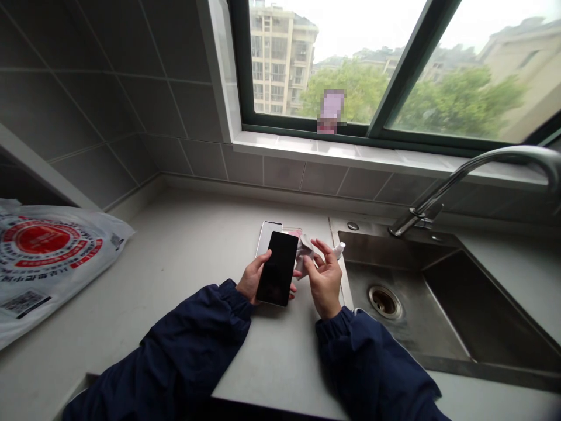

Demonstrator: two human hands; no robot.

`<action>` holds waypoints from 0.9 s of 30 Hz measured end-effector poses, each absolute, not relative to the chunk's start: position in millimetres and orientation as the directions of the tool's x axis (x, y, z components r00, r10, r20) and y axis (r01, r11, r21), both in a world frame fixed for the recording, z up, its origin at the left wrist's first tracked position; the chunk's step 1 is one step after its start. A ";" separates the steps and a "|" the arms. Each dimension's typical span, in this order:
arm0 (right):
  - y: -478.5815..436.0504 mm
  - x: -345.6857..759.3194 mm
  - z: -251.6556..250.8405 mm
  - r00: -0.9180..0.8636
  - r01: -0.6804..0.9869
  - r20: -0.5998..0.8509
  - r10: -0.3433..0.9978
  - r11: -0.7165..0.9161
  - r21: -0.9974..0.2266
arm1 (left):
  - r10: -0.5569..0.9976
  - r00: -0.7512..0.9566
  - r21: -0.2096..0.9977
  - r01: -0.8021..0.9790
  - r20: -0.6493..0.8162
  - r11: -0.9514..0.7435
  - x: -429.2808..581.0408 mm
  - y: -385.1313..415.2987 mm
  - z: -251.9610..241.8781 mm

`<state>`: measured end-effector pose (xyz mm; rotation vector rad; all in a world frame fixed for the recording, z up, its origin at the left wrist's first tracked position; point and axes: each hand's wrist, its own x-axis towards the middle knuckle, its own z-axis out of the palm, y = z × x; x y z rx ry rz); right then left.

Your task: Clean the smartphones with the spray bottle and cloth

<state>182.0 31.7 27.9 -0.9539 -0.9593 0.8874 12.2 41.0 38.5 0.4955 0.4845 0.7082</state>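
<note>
My left hand is closed around a smartphone, thumb on one long edge and fingertips showing at the other. The phone's dark screen faces me, tilted over the counter. My right hand is just to its right, pinching a crumpled grey cloth between thumb and fingers; the cloth is beside the phone's right edge. A flat silver-white device lies behind the phone, partly covered by it. Something pink and clear shows behind the cloth. A small white bottle top pokes out beyond my right fingers; its body is hidden.
A steel sink with a drain is set into the pale counter on the right, under a curved chrome faucet. A white plastic bag with red print lies at the left. A window sill runs along the back.
</note>
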 end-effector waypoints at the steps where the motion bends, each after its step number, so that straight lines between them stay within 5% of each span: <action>1: 30.4 181.0 28.3 0.288 -0.173 0.261 0.921 0.318 -0.932 | 0.696 0.669 0.582 -0.466 -0.261 0.666 12.9 40.1 38.3; 6: 23.5 178.0 25.1 0.102 0.026 0.428 0.898 0.428 -0.903 | 0.697 0.623 0.567 -0.449 -0.355 0.691 14.6 38.1 37.2; 14: 15.6 178.3 28.4 -0.305 0.421 0.560 0.771 0.636 -0.647 | 0.804 0.480 0.508 -0.624 -0.351 0.594 21.4 37.3 44.9; 27: 15.1 179.6 29.3 -0.323 0.324 0.660 0.679 0.734 -0.597 | 0.811 0.476 0.593 -0.561 -0.340 0.578 22.2 39.3 34.2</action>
